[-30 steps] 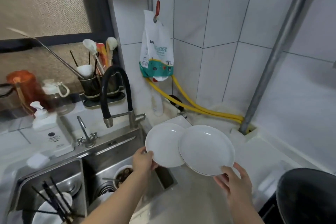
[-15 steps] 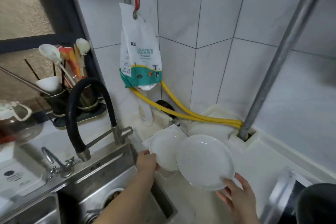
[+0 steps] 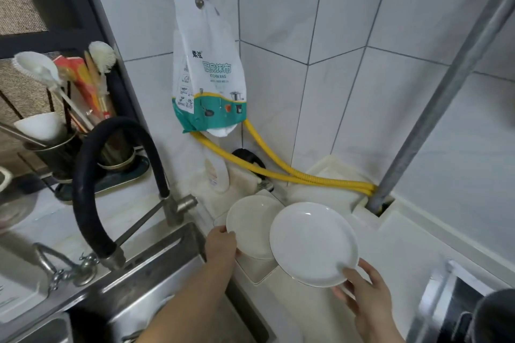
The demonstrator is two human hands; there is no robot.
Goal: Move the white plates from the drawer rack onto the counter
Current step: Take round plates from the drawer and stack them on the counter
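Observation:
Two round white plates hover just above the white counter [image 3: 395,248] in the corner right of the sink. My left hand [image 3: 221,245] grips the left plate [image 3: 249,225] by its near-left rim. My right hand [image 3: 362,291] holds the right plate [image 3: 313,243] by its near-right edge, thumb on top. The right plate overlaps the left one's right side and is tilted toward me. The drawer rack is out of view.
A black faucet hose [image 3: 94,175] arches over the steel sink [image 3: 156,281] at left. A utensil holder [image 3: 64,145] stands behind it. Yellow gas hoses [image 3: 278,172] and a metal pipe [image 3: 434,108] run along the tiled corner. A kitchen-rag bag [image 3: 207,69] hangs above. A dark pot [image 3: 493,315] sits at lower right.
Both hands have carried the plates forward and down toward the corner counter. The view has moved closer and to the right, so the sink has slid out to the left.

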